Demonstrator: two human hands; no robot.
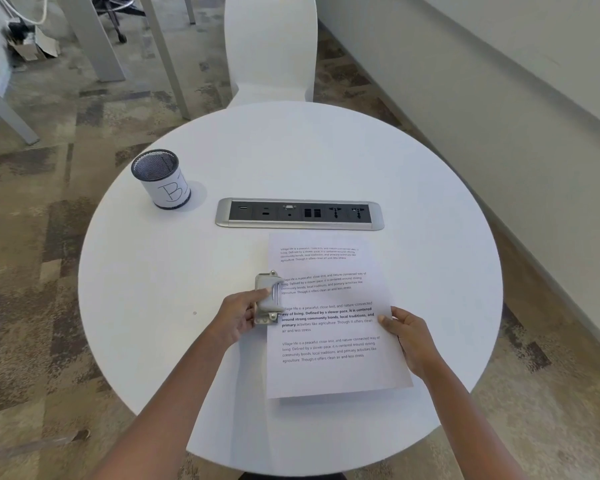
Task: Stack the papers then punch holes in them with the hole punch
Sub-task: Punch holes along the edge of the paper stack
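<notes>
A stack of printed white papers (329, 368) lies on the round white table (153, 271), near the front edge. A grey metal hole punch (269, 289) sits at the middle of the stack's left edge, its mouth over the paper margin. My left hand (238, 315) grips the punch from the left, thumb on its top lever. At the stack's right edge, my right hand (407, 336) pinches the sheets, thumb on top. A lower sheet peeks out slightly at the bottom edge of the stack.
A silver and black power socket strip (300, 213) is set into the table just beyond the papers. A black mesh pen cup (160, 178) labelled B stands at the far left. A white chair (271, 46) stands behind the table; a wall runs along the right.
</notes>
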